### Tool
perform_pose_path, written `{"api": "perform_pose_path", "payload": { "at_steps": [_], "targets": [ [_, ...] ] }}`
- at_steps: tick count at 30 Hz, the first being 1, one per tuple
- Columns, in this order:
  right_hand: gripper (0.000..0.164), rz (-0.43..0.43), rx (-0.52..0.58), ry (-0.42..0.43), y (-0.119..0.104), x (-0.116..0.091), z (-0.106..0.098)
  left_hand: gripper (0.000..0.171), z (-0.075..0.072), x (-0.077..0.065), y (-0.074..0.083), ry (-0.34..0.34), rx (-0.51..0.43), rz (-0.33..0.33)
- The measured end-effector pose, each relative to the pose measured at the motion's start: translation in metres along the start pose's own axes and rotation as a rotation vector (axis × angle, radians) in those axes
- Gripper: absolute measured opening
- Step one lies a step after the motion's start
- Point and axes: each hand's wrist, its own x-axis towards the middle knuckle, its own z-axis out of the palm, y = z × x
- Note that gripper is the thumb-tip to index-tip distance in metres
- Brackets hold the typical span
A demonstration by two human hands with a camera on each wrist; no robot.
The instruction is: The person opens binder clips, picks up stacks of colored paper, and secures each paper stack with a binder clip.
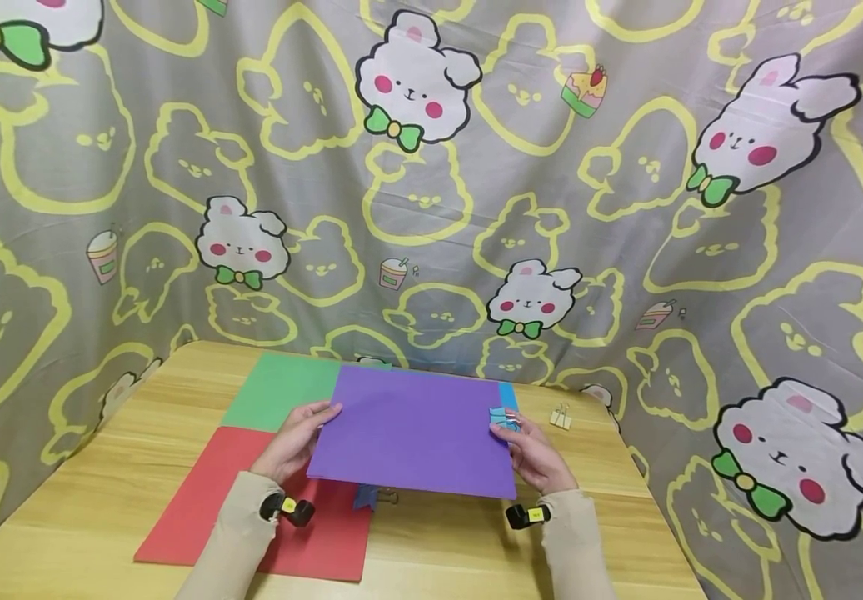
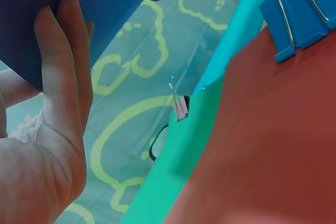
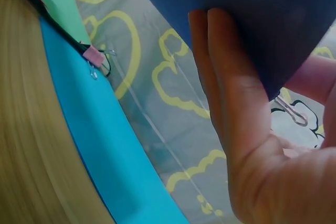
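A purple sheet (image 1: 412, 429) is held up over the table between both hands. My left hand (image 1: 292, 442) pinches its left edge, thumb on top and fingers underneath, as the left wrist view shows. At the right edge my right hand (image 1: 540, 454) grips the sheet, its thumb beside a light-blue binder clip (image 1: 502, 417). Behind that corner a wire clip handle (image 3: 294, 111) shows in the right wrist view. Below lie a red sheet (image 1: 192, 492), a green sheet (image 1: 281, 392) and a blue sheet (image 3: 100, 135); the purple sheet hides much of them in the head view.
A blue binder clip (image 2: 299, 17) sits on the red sheet's edge. A pink binder clip (image 3: 94, 56) sits where green and blue sheets meet. On the wooden table (image 1: 604, 517), at the right, stands a cream binder clip (image 1: 561, 417). A patterned curtain (image 1: 431, 192) hangs behind.
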Motion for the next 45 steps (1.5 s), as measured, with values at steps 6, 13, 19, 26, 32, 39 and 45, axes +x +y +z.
{"api": "perform_pose_path", "payload": {
  "at_steps": [6, 13, 19, 26, 32, 39, 45],
  "targets": [
    [0.043, -0.003, 0.01, -0.021, 0.0004, -0.0006, 0.0026, 0.03, 0.0002, -0.0013, -0.0003, 0.003, 0.007, -0.013],
    [0.047, 0.014, 0.031, -0.005, 0.0005, -0.0007, 0.0035, 0.019, -0.0014, -0.0023, 0.0001, 0.001, -0.006, -0.018],
    [0.058, 0.017, 0.025, -0.003, 0.0008, -0.0016, 0.0034, 0.022, -0.0013, -0.0025, -0.0014, 0.0, -0.003, -0.021],
    [0.062, 0.022, 0.024, -0.018, 0.0004, -0.0025, 0.0032, 0.017, -0.0013, -0.0019, -0.0032, -0.001, -0.032, -0.025],
    [0.071, 0.033, 0.015, -0.017, -0.0006, -0.0034, 0.0024, 0.013, -0.0007, -0.0032, -0.0038, 0.0, -0.008, -0.044],
    [0.069, 0.037, 0.023, -0.024, -0.0032, -0.0052, 0.0002, 0.029, 0.0018, -0.0044, -0.0018, 0.004, 0.062, -0.062],
    [0.066, 0.029, 0.013, -0.024, -0.0069, -0.0083, -0.0019, 0.024, 0.0048, -0.0029, 0.0015, 0.003, 0.1, -0.081]
  ]
}}
